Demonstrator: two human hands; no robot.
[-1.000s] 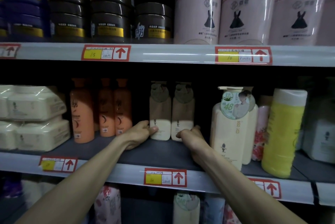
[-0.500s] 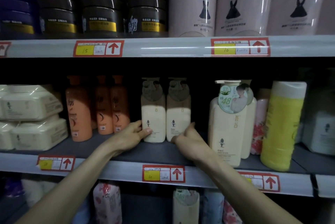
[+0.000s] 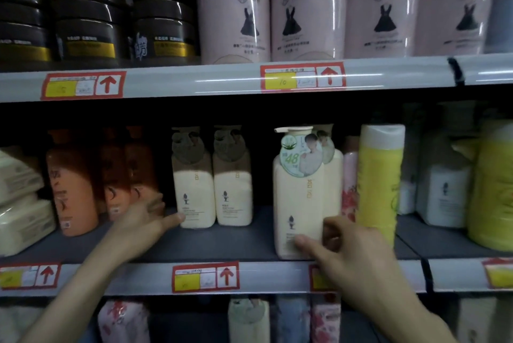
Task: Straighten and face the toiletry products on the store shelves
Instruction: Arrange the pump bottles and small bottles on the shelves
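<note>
Grey metal shelf (image 3: pixel 222 242) ran across mid-frame in a dim store aisle, with a pale rail above (image 3: pixel 194 80) and dark recess behind the stock. Red-bordered price tags (image 3: pixel 205 276) with yellow patches and up arrows sat on both rails; the upper right tag (image 3: pixel 302 77) read "10", the rest was illegible.

Upper left of frame: black tubs (image 3: pixel 86 37) with yellow bands, stacked. Upper right: pink canisters (image 3: pixel 233 15) printed with a black dress.

Middle shelf, left to right: cream packs (image 3: pixel 19 215), orange bottles (image 3: pixel 72 184), two cream bottles (image 3: pixel 213 190) side by side and set back, a cream pump bottle (image 3: pixel 298 198) at the front edge with a round tag reading "48", a floral bottle (image 3: pixel 348 184), a yellow bottle (image 3: pixel 379 181).

Left hand (image 3: pixel 141 220) was spread open, thumb touching the lower left corner of the left cream bottle, fingers in front of the orange bottles. Right hand (image 3: pixel 349 254) wrapped the base of the pump bottle, thumb on the front, fingers round its right side, partly covering a rail tag. Motion blur on both hands.

Lower frame: more bottles below (image 3: pixel 248 320), blurred.
</note>
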